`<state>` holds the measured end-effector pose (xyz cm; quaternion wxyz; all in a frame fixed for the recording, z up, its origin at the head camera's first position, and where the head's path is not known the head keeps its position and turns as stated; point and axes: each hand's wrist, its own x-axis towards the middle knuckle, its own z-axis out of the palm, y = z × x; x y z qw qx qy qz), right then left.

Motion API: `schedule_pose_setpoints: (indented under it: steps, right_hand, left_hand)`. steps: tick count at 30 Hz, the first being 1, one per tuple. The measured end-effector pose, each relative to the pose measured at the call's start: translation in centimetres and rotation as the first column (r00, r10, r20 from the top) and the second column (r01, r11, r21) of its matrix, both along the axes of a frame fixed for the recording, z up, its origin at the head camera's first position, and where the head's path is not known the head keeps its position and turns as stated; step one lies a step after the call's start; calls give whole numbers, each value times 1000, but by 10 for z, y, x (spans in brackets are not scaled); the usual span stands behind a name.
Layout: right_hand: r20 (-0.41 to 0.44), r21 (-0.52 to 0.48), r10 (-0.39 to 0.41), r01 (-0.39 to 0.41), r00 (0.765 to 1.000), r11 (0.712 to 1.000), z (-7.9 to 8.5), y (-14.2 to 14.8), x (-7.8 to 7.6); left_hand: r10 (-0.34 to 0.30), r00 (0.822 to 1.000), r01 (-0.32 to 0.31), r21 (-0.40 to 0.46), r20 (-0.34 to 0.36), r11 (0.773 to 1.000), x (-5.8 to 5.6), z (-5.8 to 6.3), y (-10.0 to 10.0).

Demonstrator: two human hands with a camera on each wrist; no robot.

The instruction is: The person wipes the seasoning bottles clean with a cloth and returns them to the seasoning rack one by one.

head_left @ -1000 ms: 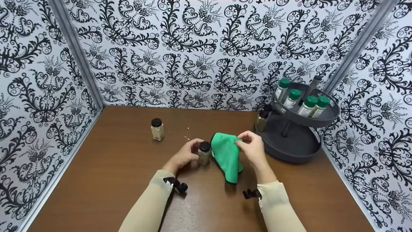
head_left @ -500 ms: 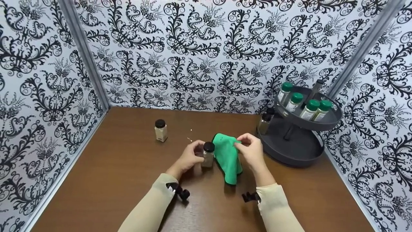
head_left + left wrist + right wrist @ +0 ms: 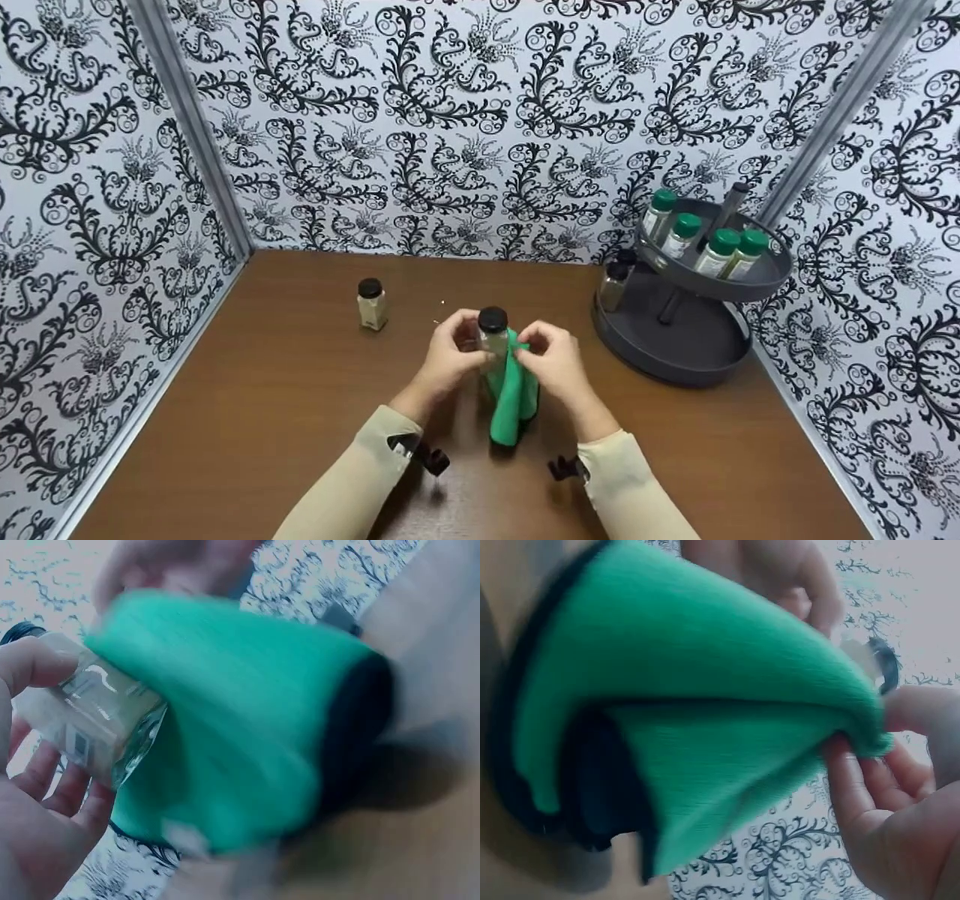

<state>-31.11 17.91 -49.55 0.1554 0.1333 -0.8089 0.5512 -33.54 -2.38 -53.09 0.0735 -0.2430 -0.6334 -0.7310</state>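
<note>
My left hand (image 3: 448, 356) grips a clear spice jar (image 3: 493, 339) with a black cap, thumb on one side and fingers on the other. In the left wrist view the jar (image 3: 101, 709) tilts, its glass base showing and a printed code on its side. Between finger and thumb my right hand (image 3: 555, 360) pinches a green cloth (image 3: 510, 405) with a dark edge. The cloth hangs down right beside the jar; in the right wrist view the cloth (image 3: 705, 660) drapes in folds from the fingertips and hides most of the jar.
A second black-capped jar (image 3: 372, 306) stands on the brown table (image 3: 300, 420) at the left. Small light specks lie near the left hand. At right a dark two-tier rack (image 3: 675, 360) carries several green-capped jars (image 3: 716, 253) on top and black-capped jars (image 3: 613, 286) below.
The right hand has moved left with the cloth, bringing it against the jar. The left hand has raised the jar a little. The jar at left has stayed in place.
</note>
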Motion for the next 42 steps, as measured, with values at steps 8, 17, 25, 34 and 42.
schedule_pose_setpoints:
  steps: [8, 17, 25, 34, 42]
  right_hand:
    - [-49, -155, -34, 26, 998, 988, 2, 2, 1]
    - [-26, -148, -2, -2, 1000, 989, 10, 1, 2]
    - [4, -62, -21, 21, 1000, 998, 7, 3, 3]
    - [-95, -333, 30, -60, 995, 941, 23, 5, 11]
    - [56, -75, 30, -26, 998, 997, 12, 6, 5]
  left_hand:
    - [21, 999, -24, -94, -28, 995, 9, 9, 5]
    - [52, 997, -60, -136, -61, 989, 15, 16, 6]
    - [45, 991, -70, -202, -126, 977, 19, 23, 4]
    - [61, 995, -74, -164, -83, 984, 19, 27, 3]
    - [64, 993, -83, -210, -95, 974, 16, 23, 3]
